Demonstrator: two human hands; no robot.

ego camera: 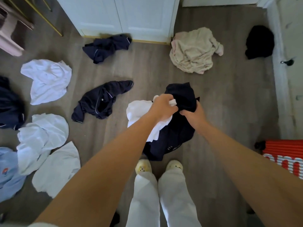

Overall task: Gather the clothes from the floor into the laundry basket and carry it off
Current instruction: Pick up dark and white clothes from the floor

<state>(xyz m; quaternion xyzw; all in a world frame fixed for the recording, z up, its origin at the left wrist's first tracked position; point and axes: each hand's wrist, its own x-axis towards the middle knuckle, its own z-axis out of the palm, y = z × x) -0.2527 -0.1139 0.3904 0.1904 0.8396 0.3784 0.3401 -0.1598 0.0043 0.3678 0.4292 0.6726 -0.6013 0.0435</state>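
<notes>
Here, the left hand [164,106] is gripping a white garment [136,113] tightly, while the right hand [192,114] is clutching a navy garment [180,95]. Both pieces are pressing together over the wood floor [229,104], just ahead of the slippers [142,167]. A beige garment [191,51] is lying near the white door [144,17].

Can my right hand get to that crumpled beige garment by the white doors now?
Probably not yet: the right hand grips a dark navy garment, and the crumpled beige garment lies farther off across bare grey wood floor.
</notes>
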